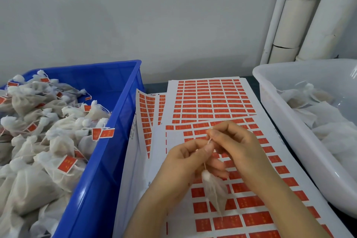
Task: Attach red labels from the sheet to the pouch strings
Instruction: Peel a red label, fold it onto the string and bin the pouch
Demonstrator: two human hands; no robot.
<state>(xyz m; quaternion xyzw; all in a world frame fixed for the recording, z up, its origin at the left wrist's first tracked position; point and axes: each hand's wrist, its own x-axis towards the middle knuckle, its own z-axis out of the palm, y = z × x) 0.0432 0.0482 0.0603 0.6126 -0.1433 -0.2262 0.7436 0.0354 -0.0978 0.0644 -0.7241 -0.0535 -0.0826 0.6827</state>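
Now in hand: I'm pinching the string (209, 141) between left hand (183, 162) and right hand (239, 147), pouch (214, 187) dangling over the sheet (257, 205).
Done: labelled pouches (58, 141) are lying in the left blue crate (108, 160).
Remaining: bare pouches (328, 127) are waiting in the right white tub (286, 121).

Plain grey wall (135, 15), white pipes (301, 15) right.
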